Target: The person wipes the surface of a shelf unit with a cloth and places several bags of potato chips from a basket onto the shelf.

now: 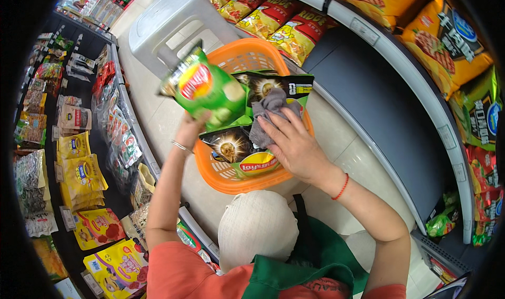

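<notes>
My left hand (194,127) grips a green bag of Lay's chips (209,87) by its lower edge, holding it tilted above an orange plastic basket (221,182). A crumpled grey cloth (263,121) is under the fingers of my right hand (294,141). That cloth lies against the bags in the basket. Below it, a black chip bag with a Lay's logo (232,147) lies in the basket. Another dark bag (292,84) pokes up on the far right side, partly behind the cloth. The bags cover much of the basket's inside.
Beyond the basket stands a grey plastic stool (169,26). Red chip bags (294,34) line the low shelf (351,86) curving along the right, with orange bags (446,46) higher up. Snack packets (83,172) fill the left shelves. My knee (256,228) is close below the basket.
</notes>
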`<state>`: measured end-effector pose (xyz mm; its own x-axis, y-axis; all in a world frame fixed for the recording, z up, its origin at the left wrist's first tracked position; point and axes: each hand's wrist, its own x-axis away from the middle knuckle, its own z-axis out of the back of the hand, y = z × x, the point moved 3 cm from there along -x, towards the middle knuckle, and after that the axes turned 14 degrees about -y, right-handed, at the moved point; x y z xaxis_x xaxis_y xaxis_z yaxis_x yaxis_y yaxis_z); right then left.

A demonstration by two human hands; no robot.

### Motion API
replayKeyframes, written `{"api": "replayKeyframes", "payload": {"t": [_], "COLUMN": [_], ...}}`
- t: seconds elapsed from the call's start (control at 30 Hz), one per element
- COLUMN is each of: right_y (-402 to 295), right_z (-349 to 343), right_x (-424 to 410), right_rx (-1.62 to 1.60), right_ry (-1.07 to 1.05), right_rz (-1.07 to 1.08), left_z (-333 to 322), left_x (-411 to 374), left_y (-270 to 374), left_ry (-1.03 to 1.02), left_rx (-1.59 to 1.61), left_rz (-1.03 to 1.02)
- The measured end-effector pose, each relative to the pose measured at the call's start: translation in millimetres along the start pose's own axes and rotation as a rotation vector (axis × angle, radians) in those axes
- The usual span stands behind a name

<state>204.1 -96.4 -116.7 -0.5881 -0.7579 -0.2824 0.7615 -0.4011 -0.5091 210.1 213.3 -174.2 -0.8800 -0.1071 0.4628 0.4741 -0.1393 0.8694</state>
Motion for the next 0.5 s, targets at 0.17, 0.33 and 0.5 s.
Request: {"api": "replayKeyframes", "payload": {"t": [0.17,0.33,0.5], "right_y": [2,-2,14], "right_z": [-13,25,65], "right_x": [-23,-39,-6], "right_rx": [0.075,-0.166,-0.422], "right_ry": [-0.015,0.186,0.265], "right_rz": [-0.039,-0.064,-0.245], "left_z": [-43,-17,-14], "left_x": [9,28,69], "left_y": [-9,-1,32], "left_ry": [-0.115,-0.092,-0.198], "left_rx": [0.299,-0.03,-0.854], "left_rz": [-0.094,0.043,0.03]}}
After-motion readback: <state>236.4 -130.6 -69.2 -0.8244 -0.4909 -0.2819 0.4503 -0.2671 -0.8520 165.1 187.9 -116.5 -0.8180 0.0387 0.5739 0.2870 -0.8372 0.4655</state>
